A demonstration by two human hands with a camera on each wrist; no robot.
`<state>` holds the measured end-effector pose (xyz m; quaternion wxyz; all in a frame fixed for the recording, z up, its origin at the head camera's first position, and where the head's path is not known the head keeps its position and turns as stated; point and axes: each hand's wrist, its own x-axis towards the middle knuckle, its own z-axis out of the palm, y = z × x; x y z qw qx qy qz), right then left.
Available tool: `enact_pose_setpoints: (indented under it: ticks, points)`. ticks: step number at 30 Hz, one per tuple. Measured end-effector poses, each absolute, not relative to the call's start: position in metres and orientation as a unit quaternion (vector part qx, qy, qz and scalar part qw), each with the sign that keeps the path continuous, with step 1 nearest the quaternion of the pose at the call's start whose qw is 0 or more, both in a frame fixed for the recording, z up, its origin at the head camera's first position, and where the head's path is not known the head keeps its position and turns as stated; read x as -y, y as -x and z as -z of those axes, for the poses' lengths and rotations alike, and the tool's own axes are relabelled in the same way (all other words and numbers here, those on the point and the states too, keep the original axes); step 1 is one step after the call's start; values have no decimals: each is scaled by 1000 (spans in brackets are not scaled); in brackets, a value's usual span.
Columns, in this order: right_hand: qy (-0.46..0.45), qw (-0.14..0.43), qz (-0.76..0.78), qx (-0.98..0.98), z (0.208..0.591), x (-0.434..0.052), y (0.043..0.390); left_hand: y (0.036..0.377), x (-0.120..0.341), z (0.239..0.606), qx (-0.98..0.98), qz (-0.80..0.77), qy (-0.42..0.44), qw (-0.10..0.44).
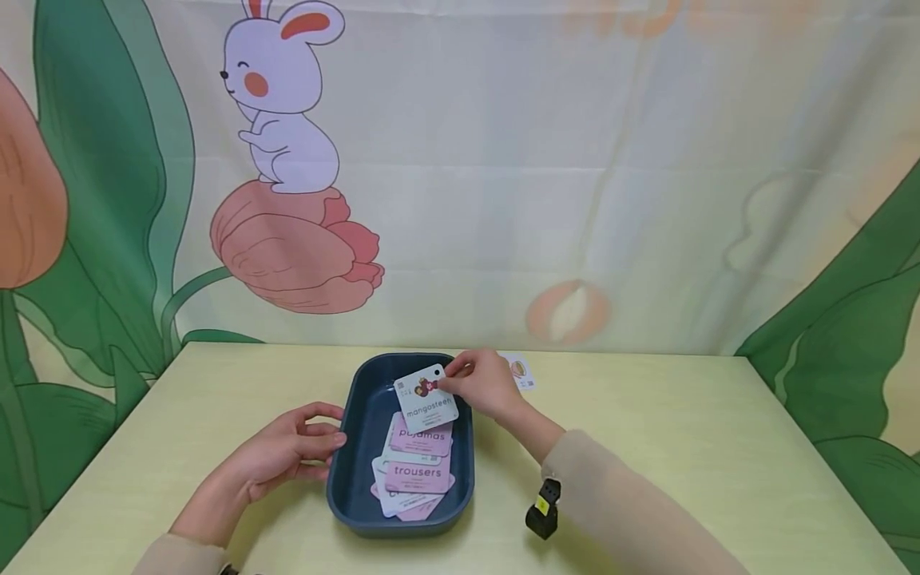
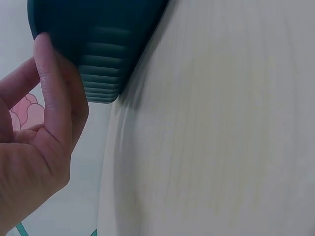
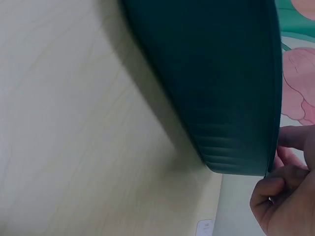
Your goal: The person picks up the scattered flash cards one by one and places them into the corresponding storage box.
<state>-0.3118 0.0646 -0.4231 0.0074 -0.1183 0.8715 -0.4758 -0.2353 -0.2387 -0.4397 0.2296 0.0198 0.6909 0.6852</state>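
The fingers (image 1: 460, 369) of the right hand (image 1: 483, 385) pinch a white "mangosteen" picture card (image 1: 426, 397) over the dark blue plastic tray (image 1: 350, 479), the curled left hand (image 1: 287, 451) touching its rim; several cards (image 1: 415, 471) already lie inside, while one card (image 1: 521, 371) waits on the pale table (image 1: 683, 447).

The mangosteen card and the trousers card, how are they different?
The mangosteen card is white and held up over the tray by the right hand, which pinches its corner; the trousers card is pink and lies flat in the tray on other cards. The mangosteen card is tilted; the trousers card lies nearly straight. Both are small rounded cards with a printed word.
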Motion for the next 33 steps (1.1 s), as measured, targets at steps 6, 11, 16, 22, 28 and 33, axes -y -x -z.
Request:
enact_pose_setpoints:
  ticks: [6, 11, 16, 22, 28, 33]
  points:
    - [139, -25, 393, -909, 423, -60, 307, 236, 238, 440, -693, -684, -15, 229]
    - [142, -36, 364, -920, 424, -58, 304, 236, 238, 441, -689, -687, -18, 230]
    - [149, -44, 350, -924, 425, -57, 303, 235, 238, 441, -686, -690, -18, 230]
    - [162, -65, 335, -926, 426, -57, 304, 234, 239, 441, -688, -689, -25, 227]
    - [156, -82, 355, -918, 426, -63, 306, 234, 239, 441, -687, -689, -26, 227]
    - [149, -97, 378, -909, 427, -71, 310, 234, 238, 442, -684, -693, -27, 229]
